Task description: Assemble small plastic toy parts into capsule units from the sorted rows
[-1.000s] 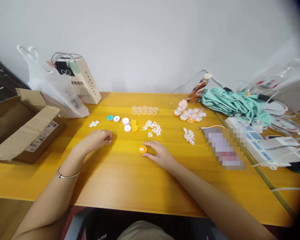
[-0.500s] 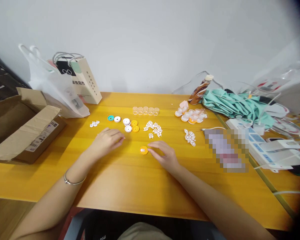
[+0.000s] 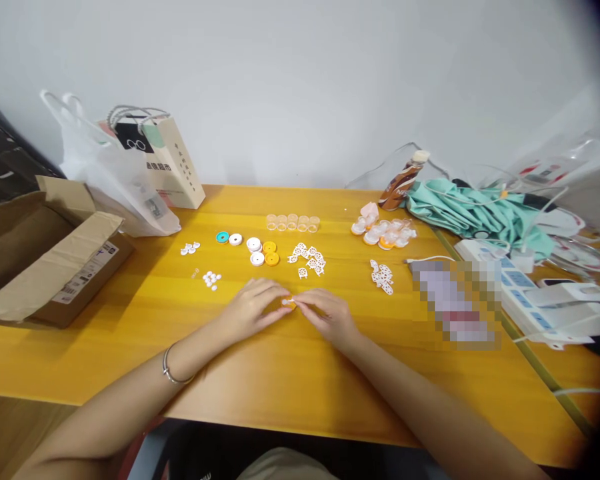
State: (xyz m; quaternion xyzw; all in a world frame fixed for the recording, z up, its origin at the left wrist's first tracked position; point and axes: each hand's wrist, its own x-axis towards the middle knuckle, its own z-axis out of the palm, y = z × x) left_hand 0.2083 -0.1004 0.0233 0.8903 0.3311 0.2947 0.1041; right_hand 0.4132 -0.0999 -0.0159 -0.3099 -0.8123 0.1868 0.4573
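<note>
A small orange disc with a whitish centre lies low over the table, partly hidden by my fingers. My left hand closes on it from the left, thumb below and fingers above. From the other side my right hand comes in with thumb and forefinger pinched on a tiny white piece at the disc's right side. Small white round pieces lie left of my left hand. Beyond the hands are white openwork pieces, white rings and yellow rings.
Clear cups stand in a row farther back. Capsule-like pieces, more white cut-outs and a bottle are to the right, with a power strip. An open carton and bags stand left.
My left hand has moved right and toward me, bringing its fingers to the orange disc and uncovering the small white pieces. My right hand stays nearly in place, its fingertips closer together.
</note>
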